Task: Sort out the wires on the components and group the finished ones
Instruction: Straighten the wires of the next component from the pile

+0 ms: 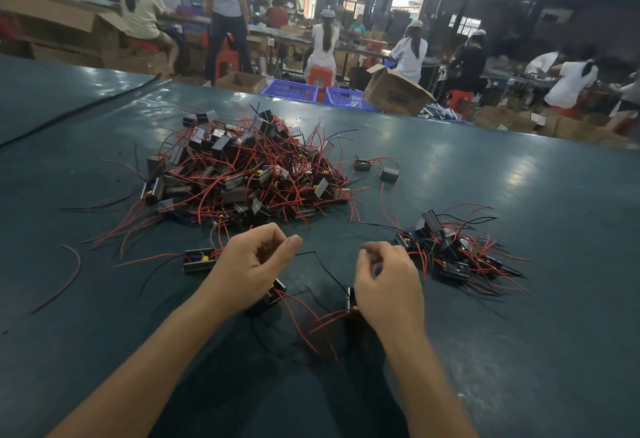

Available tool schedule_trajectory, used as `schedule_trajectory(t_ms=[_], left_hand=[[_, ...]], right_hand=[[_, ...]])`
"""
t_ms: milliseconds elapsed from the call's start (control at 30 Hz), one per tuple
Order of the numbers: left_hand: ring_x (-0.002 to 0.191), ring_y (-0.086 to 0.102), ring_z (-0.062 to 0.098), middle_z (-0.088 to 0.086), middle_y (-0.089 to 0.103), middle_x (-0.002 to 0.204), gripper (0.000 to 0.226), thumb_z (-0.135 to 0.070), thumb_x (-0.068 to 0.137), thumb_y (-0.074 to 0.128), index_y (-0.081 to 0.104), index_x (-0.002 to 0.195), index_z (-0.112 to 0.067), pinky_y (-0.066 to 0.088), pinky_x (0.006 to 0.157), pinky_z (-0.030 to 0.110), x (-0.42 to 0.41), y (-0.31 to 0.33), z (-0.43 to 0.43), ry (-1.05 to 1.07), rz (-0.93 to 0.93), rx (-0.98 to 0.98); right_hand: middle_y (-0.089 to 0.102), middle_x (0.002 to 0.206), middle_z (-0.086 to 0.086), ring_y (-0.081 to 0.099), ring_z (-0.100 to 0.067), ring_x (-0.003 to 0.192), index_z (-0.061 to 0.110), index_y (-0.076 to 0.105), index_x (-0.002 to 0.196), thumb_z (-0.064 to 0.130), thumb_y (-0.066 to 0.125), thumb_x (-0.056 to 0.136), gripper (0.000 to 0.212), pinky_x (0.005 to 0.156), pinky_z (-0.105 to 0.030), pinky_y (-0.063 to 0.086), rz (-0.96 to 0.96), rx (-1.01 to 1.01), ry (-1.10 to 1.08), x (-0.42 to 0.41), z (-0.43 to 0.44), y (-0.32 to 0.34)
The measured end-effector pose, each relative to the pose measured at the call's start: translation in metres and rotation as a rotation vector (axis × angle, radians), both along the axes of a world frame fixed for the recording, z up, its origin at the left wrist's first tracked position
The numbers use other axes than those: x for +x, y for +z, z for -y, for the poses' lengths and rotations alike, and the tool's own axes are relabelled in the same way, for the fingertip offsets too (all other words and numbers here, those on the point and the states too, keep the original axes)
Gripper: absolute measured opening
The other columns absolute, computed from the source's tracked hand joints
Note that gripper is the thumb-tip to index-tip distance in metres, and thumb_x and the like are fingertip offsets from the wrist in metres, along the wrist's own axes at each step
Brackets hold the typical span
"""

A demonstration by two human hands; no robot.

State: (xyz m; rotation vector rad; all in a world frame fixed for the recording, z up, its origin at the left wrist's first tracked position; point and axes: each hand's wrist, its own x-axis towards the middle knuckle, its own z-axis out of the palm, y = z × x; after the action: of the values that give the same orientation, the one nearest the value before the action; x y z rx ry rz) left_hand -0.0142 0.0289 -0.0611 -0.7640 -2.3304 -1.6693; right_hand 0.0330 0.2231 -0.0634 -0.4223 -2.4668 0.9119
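Observation:
A big tangled pile of components (242, 174), small black boxes with red and black wires, lies mid-table. A smaller grouped pile (453, 250) sits to the right. My left hand (252, 264) hovers in front of the big pile with curled fingers, and the end of a thin black wire (320, 261) reaches its thumb and fingertips. That wire runs to a component (350, 300) standing on end against the heel of my right hand (389, 281), whose fingers are curled. Another component (276, 294) lies under my left wrist. One more component (198, 260) rests just left of that hand.
The dark green table (519, 333) stretches all round. A loose wire (65, 275) lies at the left, and two stray components (375, 169) sit behind the small pile. Beyond the far edge are blue crates (291, 89), cardboard boxes (394, 91) and several seated workers.

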Motion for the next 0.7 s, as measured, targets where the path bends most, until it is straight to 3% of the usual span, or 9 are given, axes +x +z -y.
schedule_trajectory(t_ms=[67,167,267,367,433,500,567,633,700], left_hand=[[0.048,0.036,0.005,-0.008,0.039,0.052,0.042,-0.048,0.085,0.057,0.053,0.066,-0.01,0.034,0.05,0.02,0.0,-0.003,-0.003,0.045,-0.007,0.047],[0.045,0.034,0.004,-0.01,0.039,0.049,0.039,-0.043,0.088,0.057,0.055,0.064,-0.013,0.032,0.047,0.018,0.001,-0.007,-0.005,0.077,-0.005,0.105],[0.042,0.033,0.004,-0.009,0.042,0.046,0.03,-0.039,0.09,0.056,0.067,0.073,-0.016,0.029,0.045,0.017,0.002,-0.01,-0.005,0.065,-0.002,0.128],[0.042,0.032,0.005,-0.007,0.04,0.046,0.028,-0.04,0.091,0.052,0.067,0.077,-0.021,0.029,0.043,0.018,0.001,-0.012,-0.006,0.079,0.008,0.135],[0.042,0.034,0.012,-0.005,0.038,0.047,0.03,-0.044,0.092,0.048,0.066,0.077,-0.024,0.031,0.044,0.018,0.0,-0.013,-0.006,0.09,0.022,0.147],[0.043,0.034,0.027,0.006,0.039,0.05,0.033,-0.046,0.093,0.044,0.065,0.077,-0.024,0.035,0.044,0.026,0.0,-0.014,-0.006,0.088,0.028,0.145],[0.045,0.037,0.031,0.007,0.041,0.052,0.034,-0.045,0.093,0.044,0.062,0.076,-0.021,0.035,0.045,0.038,0.0,-0.014,-0.005,0.078,0.034,0.144],[0.044,0.037,0.022,-0.004,0.041,0.05,0.034,-0.044,0.091,0.048,0.06,0.074,-0.018,0.033,0.045,0.035,0.0,-0.014,-0.005,0.08,0.03,0.141],[0.044,0.037,0.008,-0.006,0.045,0.049,0.031,-0.043,0.089,0.053,0.063,0.073,-0.019,0.033,0.045,0.023,0.001,-0.012,-0.007,0.097,0.011,0.157]], right_hand=[[0.06,0.099,0.008,0.057,-0.013,0.092,0.028,0.063,0.101,0.033,0.051,0.098,0.014,0.071,-0.028,0.041,0.062,-0.056,-0.003,-0.002,-0.006,-0.002],[0.065,0.091,0.007,0.059,-0.007,0.082,0.029,0.065,0.092,0.038,0.055,0.095,0.014,0.073,-0.027,0.046,0.075,-0.184,0.094,-0.003,-0.004,-0.004],[0.065,0.099,0.006,0.06,-0.005,0.083,0.023,0.068,0.103,0.034,0.062,0.092,0.017,0.078,-0.024,0.049,0.075,-0.164,0.094,-0.004,-0.003,-0.007],[0.063,0.11,-0.002,0.063,0.005,0.077,0.018,0.063,0.118,0.012,0.066,0.089,0.03,0.065,-0.004,0.044,-0.008,-0.248,0.079,-0.003,-0.005,-0.006],[0.068,0.1,-0.002,0.061,0.014,0.07,0.018,0.061,0.124,0.005,0.067,0.087,0.04,0.058,0.003,0.039,-0.06,-0.312,0.083,-0.003,-0.005,-0.006],[0.07,0.092,0.011,0.064,0.008,0.069,0.02,0.061,0.125,0.005,0.068,0.087,0.042,0.061,-0.001,0.044,-0.085,-0.387,0.121,-0.003,-0.003,-0.006],[0.07,0.096,0.012,0.068,0.0,0.073,0.019,0.063,0.122,0.005,0.067,0.089,0.037,0.067,-0.013,0.053,-0.117,-0.452,0.174,-0.004,0.001,-0.006],[0.073,0.087,0.007,0.07,-0.007,0.073,0.016,0.064,0.119,0.006,0.065,0.091,0.03,0.069,-0.021,0.057,-0.179,-0.484,0.221,-0.005,0.006,-0.006],[0.074,0.081,0.007,0.07,-0.011,0.069,0.018,0.064,0.119,0.01,0.064,0.092,0.028,0.067,-0.023,0.057,-0.221,-0.481,0.282,-0.004,0.013,-0.006]])
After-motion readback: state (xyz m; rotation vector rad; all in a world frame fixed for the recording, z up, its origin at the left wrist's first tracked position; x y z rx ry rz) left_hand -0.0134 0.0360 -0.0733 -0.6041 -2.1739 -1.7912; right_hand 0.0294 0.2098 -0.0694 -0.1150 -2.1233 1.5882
